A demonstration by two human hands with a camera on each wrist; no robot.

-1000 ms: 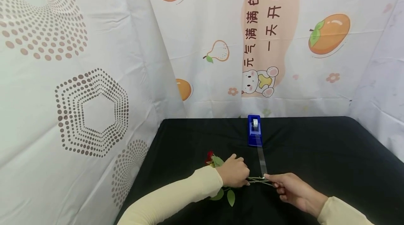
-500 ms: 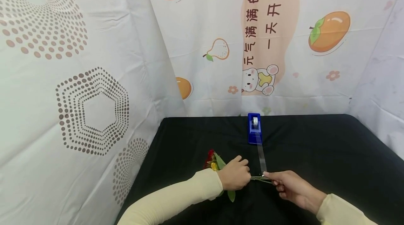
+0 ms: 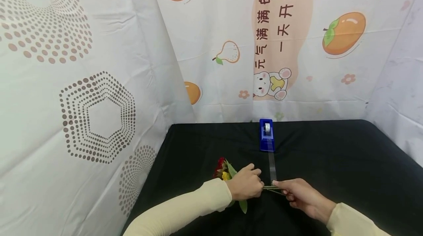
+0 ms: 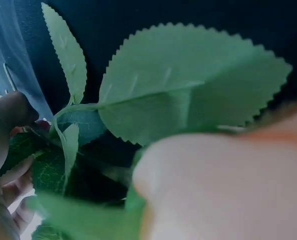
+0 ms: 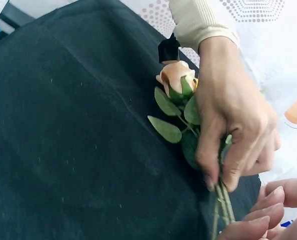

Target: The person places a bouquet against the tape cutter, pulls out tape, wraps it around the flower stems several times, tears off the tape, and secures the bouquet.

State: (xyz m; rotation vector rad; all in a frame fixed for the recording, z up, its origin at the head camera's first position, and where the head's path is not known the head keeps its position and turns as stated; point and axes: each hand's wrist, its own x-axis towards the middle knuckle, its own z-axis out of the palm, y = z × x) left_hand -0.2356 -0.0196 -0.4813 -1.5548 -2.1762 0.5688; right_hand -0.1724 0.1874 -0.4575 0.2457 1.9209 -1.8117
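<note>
My left hand (image 3: 246,182) grips the stems (image 5: 223,205) of a small bunch of artificial-looking flowers. A red flower (image 3: 220,164) and a yellow flower (image 3: 226,175) stick out beyond the wrist. In the right wrist view a peach rose (image 5: 177,77) shows, with serrated green leaves (image 4: 183,75) large in the left wrist view. At the lower stems, my right hand (image 3: 302,193) pinches the end of a clear tape strip (image 3: 272,166) between thumb and fingers, right at the stems. That strip runs back to a blue tape dispenser (image 3: 263,145).
A black cloth (image 3: 330,155) covers the table. The dispenser stands near its far edge. White printed curtains (image 3: 218,81) close off the back and both sides.
The bunch has turned in my left hand, bringing more of the red and yellow flowers into sight. My right hand has shifted slightly left, along with the tape's end.
</note>
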